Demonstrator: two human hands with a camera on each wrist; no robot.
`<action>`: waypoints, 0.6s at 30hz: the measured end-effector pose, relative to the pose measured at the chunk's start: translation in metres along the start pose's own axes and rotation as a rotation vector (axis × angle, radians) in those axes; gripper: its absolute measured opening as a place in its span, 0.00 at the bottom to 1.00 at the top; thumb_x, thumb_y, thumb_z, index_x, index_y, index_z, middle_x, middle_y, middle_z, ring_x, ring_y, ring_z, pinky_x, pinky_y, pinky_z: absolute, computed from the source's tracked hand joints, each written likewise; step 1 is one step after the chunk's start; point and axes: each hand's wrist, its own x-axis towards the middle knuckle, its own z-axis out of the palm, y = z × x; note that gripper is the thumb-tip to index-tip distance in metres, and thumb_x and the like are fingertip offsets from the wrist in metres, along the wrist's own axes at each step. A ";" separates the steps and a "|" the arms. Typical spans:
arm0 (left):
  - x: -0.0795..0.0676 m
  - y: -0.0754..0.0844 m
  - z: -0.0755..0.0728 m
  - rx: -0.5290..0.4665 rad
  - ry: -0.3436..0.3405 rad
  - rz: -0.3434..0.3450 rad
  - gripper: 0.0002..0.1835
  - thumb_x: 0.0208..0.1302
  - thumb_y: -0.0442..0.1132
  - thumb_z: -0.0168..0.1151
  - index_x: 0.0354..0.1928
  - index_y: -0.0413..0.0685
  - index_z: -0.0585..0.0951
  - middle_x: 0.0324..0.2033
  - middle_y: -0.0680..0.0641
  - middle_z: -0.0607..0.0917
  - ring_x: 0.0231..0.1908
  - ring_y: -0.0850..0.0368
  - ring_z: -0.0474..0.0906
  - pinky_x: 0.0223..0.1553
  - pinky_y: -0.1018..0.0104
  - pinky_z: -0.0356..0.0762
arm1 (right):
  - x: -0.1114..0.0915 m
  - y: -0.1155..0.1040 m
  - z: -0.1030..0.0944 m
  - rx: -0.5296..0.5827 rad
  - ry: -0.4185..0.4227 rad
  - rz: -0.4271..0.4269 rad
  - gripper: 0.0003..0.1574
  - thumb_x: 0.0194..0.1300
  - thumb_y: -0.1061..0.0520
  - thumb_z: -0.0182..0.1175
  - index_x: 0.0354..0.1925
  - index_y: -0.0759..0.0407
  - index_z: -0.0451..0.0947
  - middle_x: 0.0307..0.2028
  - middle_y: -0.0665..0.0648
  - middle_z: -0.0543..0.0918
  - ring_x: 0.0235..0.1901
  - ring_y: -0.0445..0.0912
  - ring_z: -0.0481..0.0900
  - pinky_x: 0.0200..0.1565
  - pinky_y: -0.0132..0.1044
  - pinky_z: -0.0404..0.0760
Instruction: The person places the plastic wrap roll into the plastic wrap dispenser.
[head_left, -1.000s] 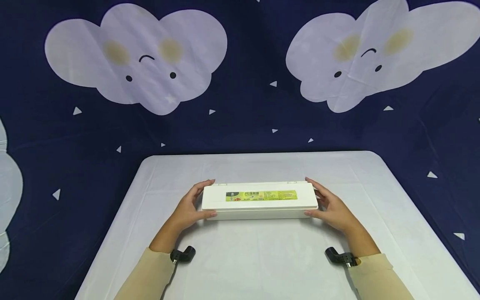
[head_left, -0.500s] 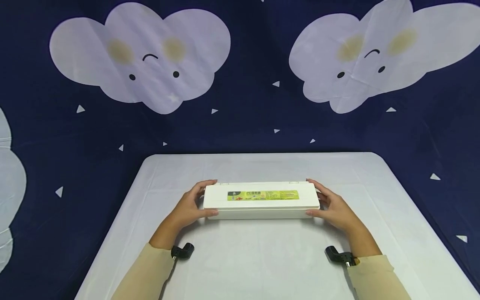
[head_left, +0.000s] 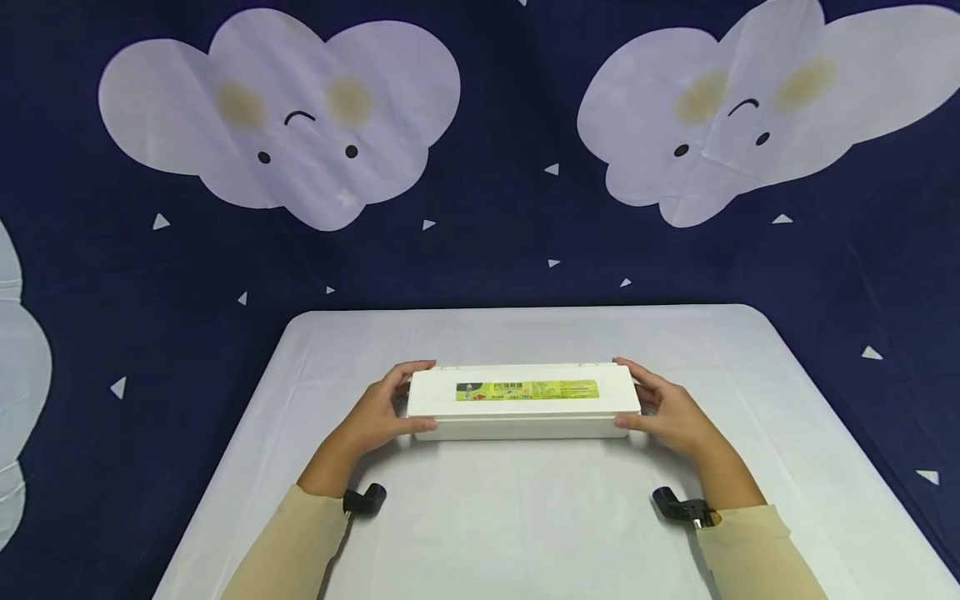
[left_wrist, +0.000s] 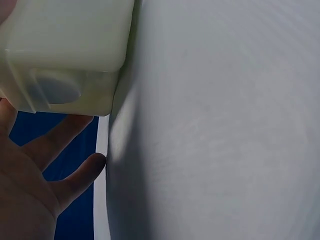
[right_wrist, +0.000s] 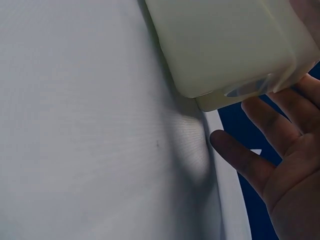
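A long white plastic cling film box point(head_left: 525, 427) lies crosswise on the white table, its lid down. A yellow-green label point(head_left: 528, 390) with Chinese print runs along the top. My left hand point(head_left: 373, 418) grips the left end, thumb on the front face and index finger at the back corner. At the opposite end, my right hand point(head_left: 677, 419) holds it the same way. Both wrist views show the box's end, with a small rounded window point(left_wrist: 56, 90) in the left one. The lower fingers of each hand stretch out loosely beneath the grip.
The white-covered table point(head_left: 517, 517) has rounded far corners. Behind it hangs a dark blue cloth point(head_left: 495, 275) printed with smiling clouds and small white triangles. A black wrist camera mount point(head_left: 366, 500) sits at the left cuff, another mount point(head_left: 681, 507) at the right.
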 end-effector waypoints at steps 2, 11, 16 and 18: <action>-0.001 0.000 0.000 0.000 0.000 0.008 0.52 0.47 0.46 0.89 0.75 0.66 0.70 0.71 0.55 0.75 0.63 0.46 0.77 0.70 0.35 0.64 | -0.001 -0.001 0.000 -0.010 0.000 0.007 0.65 0.54 0.51 0.84 0.82 0.48 0.61 0.75 0.63 0.69 0.69 0.61 0.73 0.64 0.37 0.77; -0.004 0.003 0.001 0.018 -0.011 0.004 0.53 0.48 0.47 0.89 0.76 0.65 0.69 0.71 0.53 0.76 0.64 0.46 0.77 0.71 0.35 0.62 | -0.002 -0.001 0.000 -0.036 0.001 0.016 0.65 0.53 0.50 0.84 0.82 0.49 0.61 0.74 0.62 0.70 0.67 0.60 0.75 0.64 0.51 0.78; -0.005 0.006 0.000 0.017 -0.026 -0.014 0.52 0.50 0.46 0.87 0.76 0.64 0.68 0.72 0.54 0.74 0.66 0.45 0.75 0.72 0.35 0.60 | -0.002 -0.003 -0.001 -0.058 -0.008 0.017 0.65 0.53 0.50 0.84 0.82 0.51 0.61 0.72 0.63 0.72 0.65 0.62 0.77 0.65 0.60 0.76; -0.005 0.007 -0.001 0.013 -0.027 -0.015 0.52 0.50 0.44 0.87 0.76 0.63 0.67 0.72 0.53 0.74 0.66 0.43 0.75 0.73 0.34 0.59 | -0.001 -0.004 -0.002 -0.068 -0.013 0.016 0.66 0.53 0.49 0.84 0.82 0.52 0.61 0.72 0.63 0.73 0.64 0.62 0.78 0.65 0.63 0.74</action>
